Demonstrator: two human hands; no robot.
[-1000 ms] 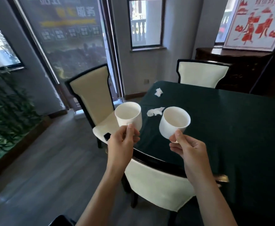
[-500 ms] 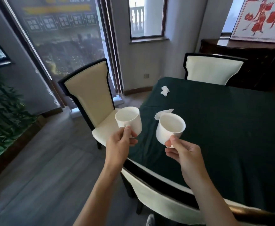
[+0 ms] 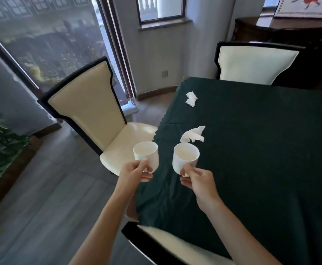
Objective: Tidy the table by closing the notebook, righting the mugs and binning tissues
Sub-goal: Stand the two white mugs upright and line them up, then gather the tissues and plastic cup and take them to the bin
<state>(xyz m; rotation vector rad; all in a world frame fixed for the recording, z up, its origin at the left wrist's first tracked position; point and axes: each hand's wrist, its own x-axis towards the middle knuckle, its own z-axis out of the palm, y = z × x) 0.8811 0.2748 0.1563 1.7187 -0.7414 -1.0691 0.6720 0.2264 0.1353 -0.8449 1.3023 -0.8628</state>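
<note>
Lowered since before, both hands [image 3: 135, 174] grip mugs [image 3: 185, 157].

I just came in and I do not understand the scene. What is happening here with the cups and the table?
A person stands at the table covered with a dark green cloth and holds two white ceramic mugs upright by the handles: the left hand has one mug, the right hand has the other mug. Neither mug is set down yet. Two crumpled white tissues, one near and one farther away, lie on the cloth. No notebook or bin is in view.
</note>
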